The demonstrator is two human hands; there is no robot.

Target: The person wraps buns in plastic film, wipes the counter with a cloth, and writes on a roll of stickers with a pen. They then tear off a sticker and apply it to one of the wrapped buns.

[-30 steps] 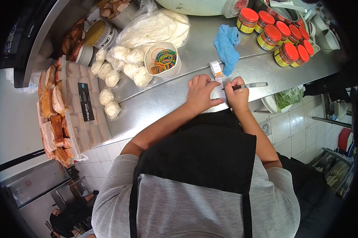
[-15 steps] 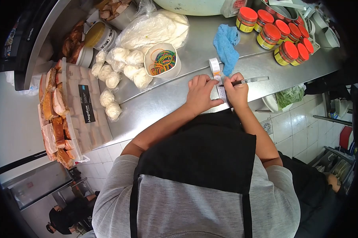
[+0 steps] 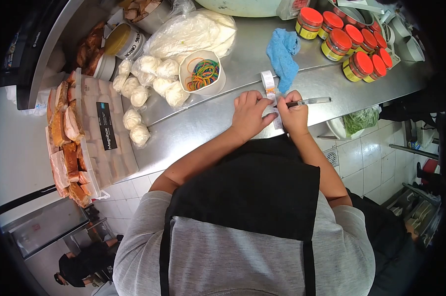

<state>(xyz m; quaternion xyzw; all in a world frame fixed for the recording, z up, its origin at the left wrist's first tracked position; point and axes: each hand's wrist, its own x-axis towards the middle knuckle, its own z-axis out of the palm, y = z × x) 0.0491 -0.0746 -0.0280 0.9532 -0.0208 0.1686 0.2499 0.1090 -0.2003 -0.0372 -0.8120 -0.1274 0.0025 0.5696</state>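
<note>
A narrow strip of white printed labels [image 3: 268,81] lies on the steel counter near its front edge. My left hand [image 3: 250,114] rests flat beside the strip, fingers apart, with fingertips at its left edge. In my right hand [image 3: 294,114] is a pen [image 3: 314,100], its clear barrel pointing right; the tip is hidden by the fingers at the strip's right side. Just behind the strip is a crumpled blue cloth [image 3: 283,56].
Red-lidded jars [image 3: 337,44] stand at the back right. On the left are a tub of rubber bands [image 3: 215,86], bagged white dough balls [image 3: 140,134] and a clear box [image 3: 116,165] with meat pieces on it. A person [image 3: 82,264] is at lower left.
The pen has tilted slightly within my right hand. My left hand has barely shifted on the strip. The person at the lower left has moved a little.
</note>
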